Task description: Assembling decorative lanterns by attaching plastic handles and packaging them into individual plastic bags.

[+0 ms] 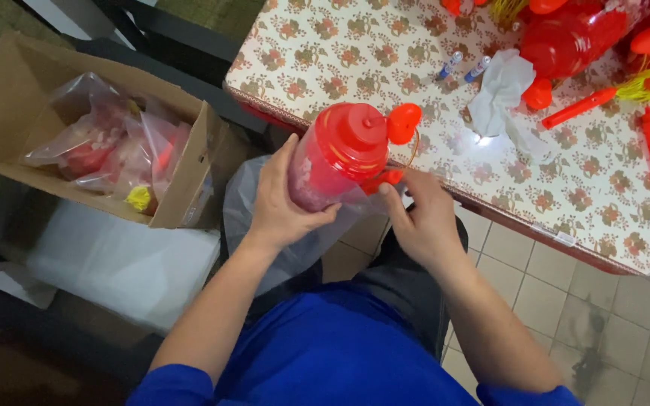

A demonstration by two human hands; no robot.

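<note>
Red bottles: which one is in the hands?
The red bottle at the table edge, gripped by the left hand over a clear plastic bag; the other red bottle lies on the table's far side.

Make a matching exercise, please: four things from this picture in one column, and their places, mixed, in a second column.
Things:
1. red bottle
2. cardboard box
3. white tissue
4. clear plastic bag

Places:
A. on the floor, beside the table
B. on the flowered tablecloth
C. between the left hand and right hand
D. on the lap, under the hands

Pairs: 1-C, 2-A, 3-B, 4-D
</note>
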